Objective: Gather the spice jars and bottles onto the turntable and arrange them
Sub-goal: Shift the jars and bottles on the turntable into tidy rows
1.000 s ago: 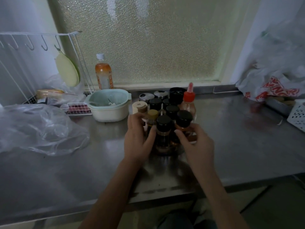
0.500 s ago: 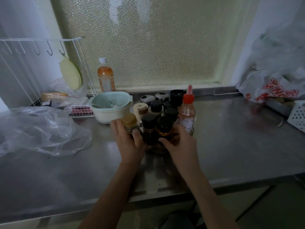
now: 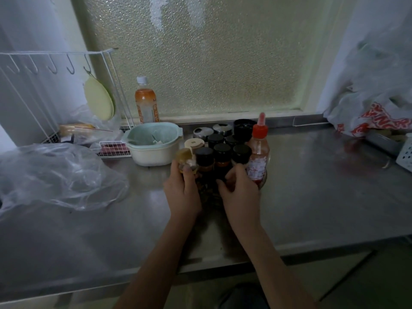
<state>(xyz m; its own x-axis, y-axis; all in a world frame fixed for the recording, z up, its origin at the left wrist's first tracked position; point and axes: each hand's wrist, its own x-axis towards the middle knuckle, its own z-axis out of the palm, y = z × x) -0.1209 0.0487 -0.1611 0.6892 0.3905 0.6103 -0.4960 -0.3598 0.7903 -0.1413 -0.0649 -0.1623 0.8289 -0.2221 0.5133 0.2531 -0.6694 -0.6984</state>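
Note:
Several spice jars with black lids (image 3: 221,152) stand packed together on the steel counter, with two silver-lidded jars (image 3: 201,132) behind them. A red-capped sauce bottle (image 3: 258,157) stands at the cluster's right. The turntable (image 3: 264,181) shows only as a thin rim under the sauce bottle. My left hand (image 3: 184,190) is closed around a small jar with a tan lid (image 3: 184,156) at the cluster's left front, tilted slightly. My right hand (image 3: 239,192) wraps the front of the cluster, fingers on a black-lidded jar.
A mint and cream bowl (image 3: 153,143) sits just left of the jars. An orange drink bottle (image 3: 146,103) stands by the frosted window. A white wire rack (image 3: 55,92) and a clear plastic bag (image 3: 55,175) fill the left; more bags (image 3: 374,103) and a white basket (image 3: 405,155) lie at the right.
Both hands have slid leftward around the jar cluster. The tan-lidded jar has moved out to the left edge in my left hand. The black-lidded front jars have shifted position.

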